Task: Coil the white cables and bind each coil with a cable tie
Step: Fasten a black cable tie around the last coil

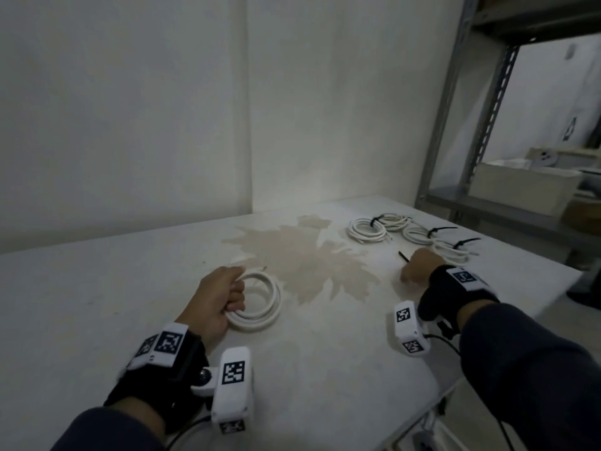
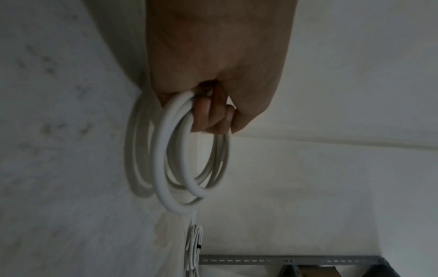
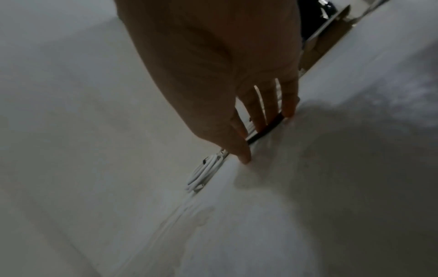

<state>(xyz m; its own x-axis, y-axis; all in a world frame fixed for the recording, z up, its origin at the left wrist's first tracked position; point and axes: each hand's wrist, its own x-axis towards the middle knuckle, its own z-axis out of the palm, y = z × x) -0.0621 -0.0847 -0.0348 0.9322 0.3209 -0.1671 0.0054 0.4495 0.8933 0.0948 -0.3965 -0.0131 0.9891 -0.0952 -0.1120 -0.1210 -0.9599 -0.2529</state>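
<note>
At the far right of the pale worktop (image 1: 325, 369) lie the finished coils of white cable (image 1: 369, 230), each already cinched with a black cable tie; three ties can be made out. One coil is left: the left hand (image 1: 216, 301) grips a loose, unbound ring of white cable (image 1: 263, 304) near the middle of the worktop, fingers curled through its loops. The right hand (image 1: 419, 266), just beside the finished coils, presses its fingertips on a loose black cable tie (image 3: 267, 129) lying flat, seemingly picking it up to bind this coil.

Head view high over the table (image 1: 325, 369); both wrist views close along the fingers (image 2: 208, 112), sharing tabletop.
</note>
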